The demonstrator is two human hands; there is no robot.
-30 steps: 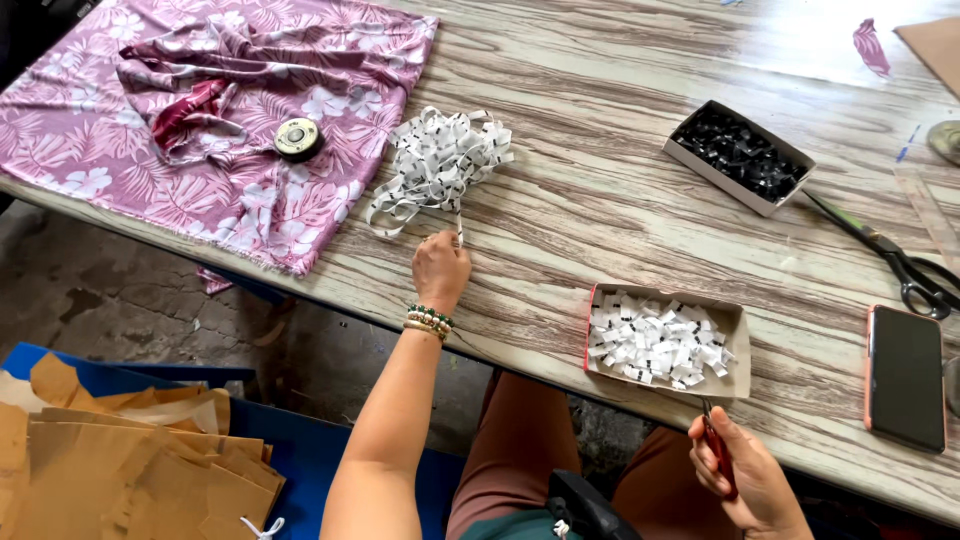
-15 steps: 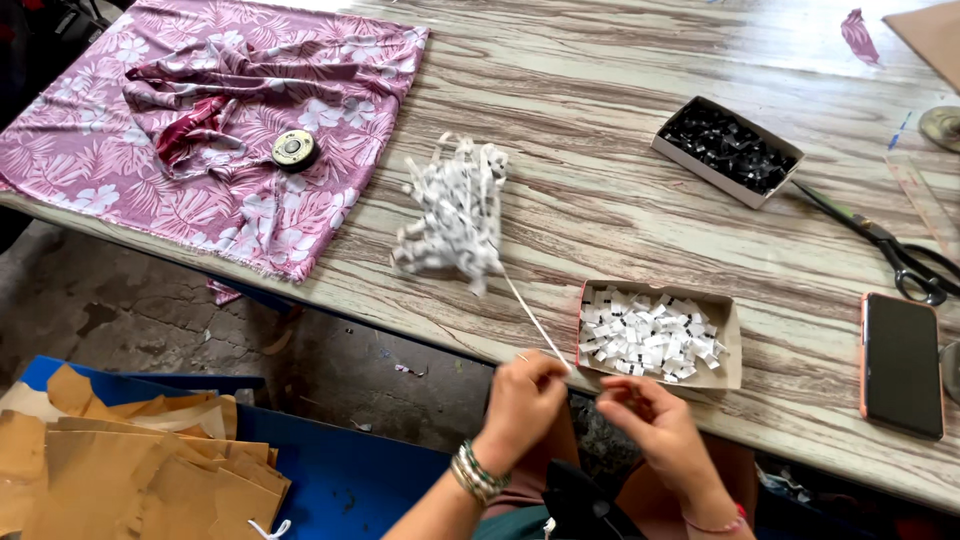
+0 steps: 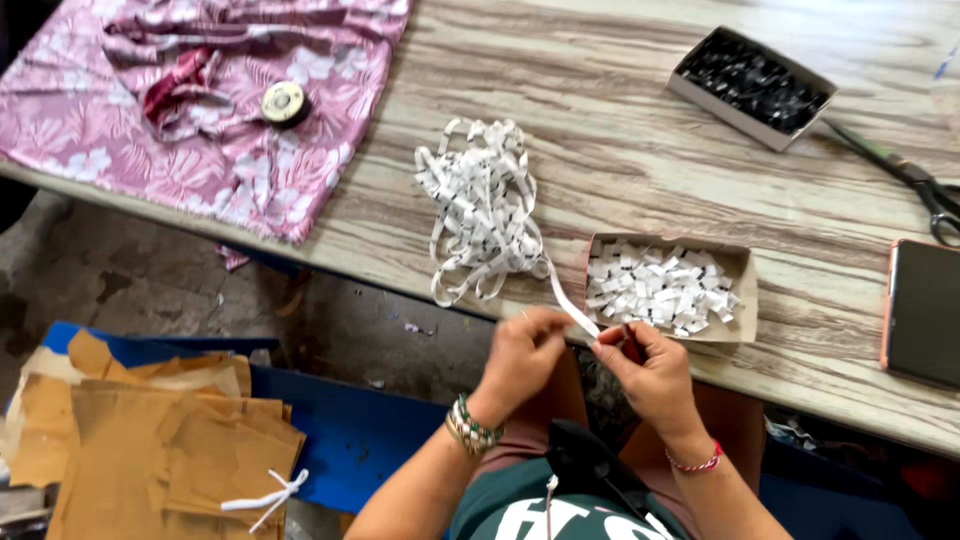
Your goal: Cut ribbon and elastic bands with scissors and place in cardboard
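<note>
Near the front edge of the wooden table point(image 3: 640, 150), two hands meet just off the wood. The left hand point(image 3: 520, 355) pinches the end of a white printed tape point(image 3: 572, 308), with fingers closed tight on it. The right hand point(image 3: 650, 370) is closed too, touching the same end, and something thin and reddish sits in its grip, but I cannot tell what it is. The tape runs up from the hands to a loose tangled pile of tape point(image 3: 482, 210) lying on the table, just left of a small cardboard box of cut white pieces point(image 3: 665, 288). This pile sits near the table edge. A hard pull on the tape could drag the whole pile off and down to the dirty floor point(image 3: 130, 280). The loops look knotted, so a tug could also make the tangle tighter. The box of pieces is close to the edge as well, right above the hands, and a bump from a wrist could tip it and spill the little pieces. A pair of scissors point(image 3: 915, 180) and a dark phone point(image 3: 922, 312) lie farther right, well apart from the hands. A black box of dark bits point(image 3: 752, 85) sits behind. A pink flowered cloth point(image 3: 190, 110) with a round metal thing point(image 3: 285, 103) on it lies far left.
</note>
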